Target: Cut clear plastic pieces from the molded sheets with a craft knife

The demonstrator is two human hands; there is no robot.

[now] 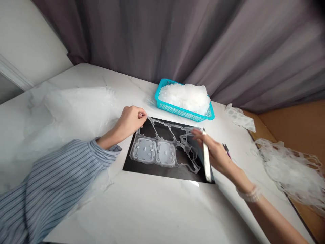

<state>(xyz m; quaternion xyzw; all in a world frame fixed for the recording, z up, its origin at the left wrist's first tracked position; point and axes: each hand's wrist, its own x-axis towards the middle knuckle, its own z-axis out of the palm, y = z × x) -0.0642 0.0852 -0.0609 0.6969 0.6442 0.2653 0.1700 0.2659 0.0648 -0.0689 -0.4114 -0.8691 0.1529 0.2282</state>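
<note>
A translucent silicone sheet (162,149) with cut-out frames and two square pads lies on a black mat (157,171) on the white marble table. My left hand (130,120) pinches the sheet's upper left corner, fingers closed on it. My right hand (215,152) rests over the sheet's right side and holds a white, stick-like tool (207,161), with its tip pointing away from me. A striped sleeve covers my left arm; a bead bracelet sits on my right wrist.
A turquoise basket (186,113) heaped with clear silicone pieces stands behind the mat. Clear plastic film (76,108) is spread at the left. Silicone scraps (289,169) lie at the table's right edge. A dark pen-like object (226,149) lies beside my right hand. Grey curtains hang behind.
</note>
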